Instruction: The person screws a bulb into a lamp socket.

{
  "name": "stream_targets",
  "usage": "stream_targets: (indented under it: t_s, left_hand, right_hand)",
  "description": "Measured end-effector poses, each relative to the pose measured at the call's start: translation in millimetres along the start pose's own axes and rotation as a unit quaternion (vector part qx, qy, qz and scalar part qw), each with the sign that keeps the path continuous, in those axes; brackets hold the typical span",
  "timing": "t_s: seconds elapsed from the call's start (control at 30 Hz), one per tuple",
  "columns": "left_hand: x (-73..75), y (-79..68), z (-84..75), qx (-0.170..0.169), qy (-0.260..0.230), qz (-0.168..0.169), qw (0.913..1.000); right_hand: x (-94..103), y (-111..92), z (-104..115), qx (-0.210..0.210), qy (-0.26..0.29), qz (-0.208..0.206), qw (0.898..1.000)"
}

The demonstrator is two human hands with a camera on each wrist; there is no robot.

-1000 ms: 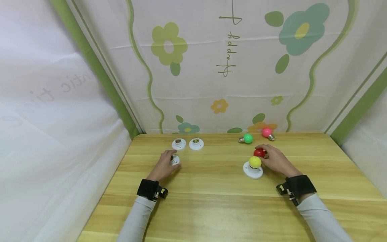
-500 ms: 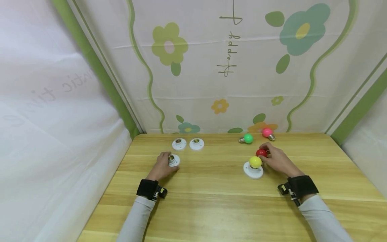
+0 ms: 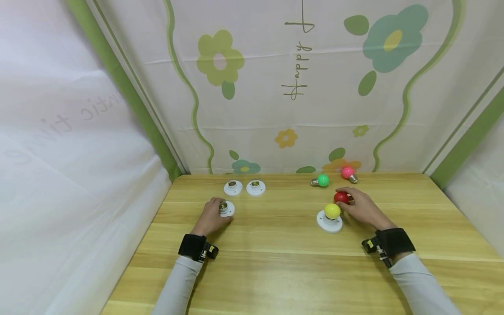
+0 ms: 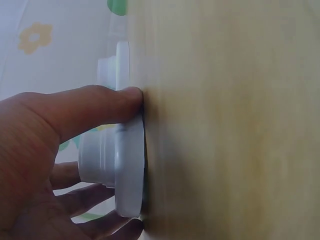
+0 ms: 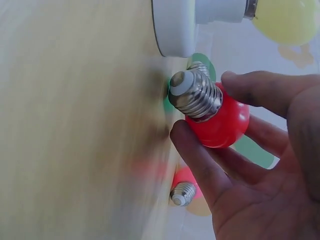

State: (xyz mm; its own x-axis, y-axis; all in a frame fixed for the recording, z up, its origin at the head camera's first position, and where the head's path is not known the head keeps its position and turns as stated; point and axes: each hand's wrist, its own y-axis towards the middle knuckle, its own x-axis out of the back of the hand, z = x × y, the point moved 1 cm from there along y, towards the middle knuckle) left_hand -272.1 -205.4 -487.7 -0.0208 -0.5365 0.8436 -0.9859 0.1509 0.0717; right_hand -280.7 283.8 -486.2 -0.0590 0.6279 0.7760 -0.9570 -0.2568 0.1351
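Note:
On the left side of the table, my left hand [image 3: 209, 216] grips the round base of a white lamp socket [image 3: 225, 208]. In the left wrist view the thumb lies on the rim of this socket [image 4: 131, 165], with fingers around its other side. My right hand [image 3: 363, 209] holds a red light bulb [image 3: 341, 198] between thumb and fingers, above the table. Its metal screw cap [image 5: 196, 95] is bare in the right wrist view and points toward the table. Close beside that hand, a yellow bulb [image 3: 332, 211] stands upright in another white socket [image 3: 329, 225].
Two white sockets, one on the left [image 3: 233, 187] and one on the right [image 3: 256, 187], sit near the table's back edge, with no bulbs in them. A green bulb [image 3: 323, 180] and a pink bulb [image 3: 348, 173] lie at the back right. A patterned cloth [image 3: 252, 109] hangs behind the table.
My left fingers have drawn back a little to the left, uncovering more of the socket. The red bulb has shifted slightly right in my right hand.

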Motion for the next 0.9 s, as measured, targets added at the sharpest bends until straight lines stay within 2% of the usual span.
stream_targets:
  t_s: [0.3,0.47,0.7,0.9]
  left_hand:
    - [-3.0,2.1,-6.4,-0.004,-0.001,-0.008,1.0000]
    - [-8.2,3.8,-13.0,-0.021,-0.033,-0.012,0.9992]
    - [-13.9,4.7,-20.9,-0.027,-0.061,-0.010,0.9977]
    - [-17.4,4.3,-26.6,-0.055,-0.055,-0.018,0.9968]
  right_hand:
    - [3.8,-1,0,-0.003,0.010,-0.013,1.000]
    - [5.3,0,3,0.001,0.021,-0.021,1.000]
    - [6.1,1,10,0.012,0.028,-0.038,0.999]
    - [6.4,1,14,0.024,0.042,-0.046,0.998]
